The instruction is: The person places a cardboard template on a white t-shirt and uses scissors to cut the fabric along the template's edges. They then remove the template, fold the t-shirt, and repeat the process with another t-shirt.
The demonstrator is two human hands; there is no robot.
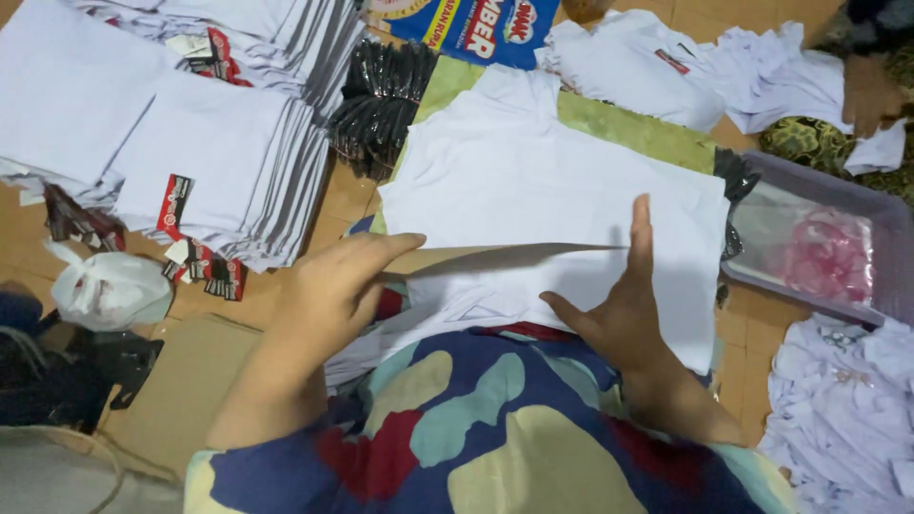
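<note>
**White garment flattened over a card sheet, both hands engaged**

Nearest the camera, a multicoloured patterned sleeve and lap are seen at 6 o'clock. The left hand (328,295) is placed at about 8 o'clock of the white garment (533,181); its fingers are curled and pinched on the near edge of a thin brown card sheet (476,259), with the thumb laid on top. The right hand (624,309) is held at 5 o'clock of the garment, open and flat, fingers extended together and pressed upright against the cloth beside the far end of the card sheet, thumb spread out to the left. Nothing is gripped by it.

The white garment is spread flat at centre frame, on a green cloth (628,128) over the tiled floor (343,195). The card sheet is lodged at its lower fold.

At 9 to 11 o'clock, stacks of folded white garments (219,162) with red and black tags are noted. A knotted white plastic bag (109,286) lies at 9 o'clock. A bundle of black items (381,95), kind not discernible, is seen at 12 o'clock, just beside the stacks. At 3 o'clock a shallow purple tray (885,228) holding clear plastic with something pink is recorded. Loose crumpled white garments (752,76) are heaped at 1 o'clock, and more (843,409) at 4 o'clock.
</note>
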